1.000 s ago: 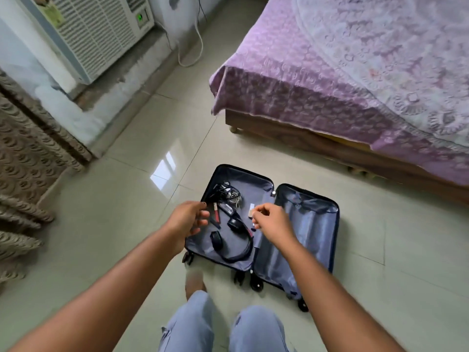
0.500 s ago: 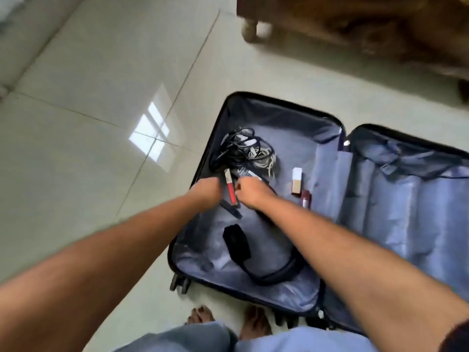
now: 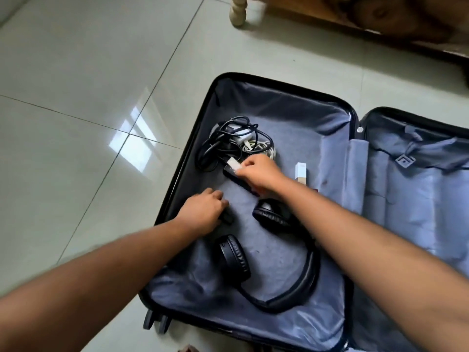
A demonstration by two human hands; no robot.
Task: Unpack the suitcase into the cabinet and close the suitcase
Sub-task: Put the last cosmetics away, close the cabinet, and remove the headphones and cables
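Note:
The dark suitcase (image 3: pixel 286 115) lies open on the floor, its grey-lined halves side by side. In the left half are a tangle of black and white cables (image 3: pixel 234 139), black headphones (image 3: pixel 284 278) and a small white-and-tan bottle (image 3: pixel 301 172). My right hand (image 3: pixel 261 175) pinches a white-capped tube (image 3: pixel 233 164) just below the cables, above a long dark item (image 3: pixel 234 179). My left hand (image 3: pixel 203 212) is curled over a small dark item (image 3: pixel 226 217) near the suitcase's left wall. The right half holds only loose lining and a strap buckle (image 3: pixel 403 161).
Glossy pale floor tiles (image 3: pixel 88 123) spread to the left of the suitcase. A wooden bed frame with a turned leg (image 3: pixel 238 11) stands just beyond it at the top. The suitcase wheels (image 3: pixel 156 322) point toward me.
The view has dropped closer to the suitcase. My right hand has taken the white-capped tube between its fingers, and my left hand has moved down onto the small dark item.

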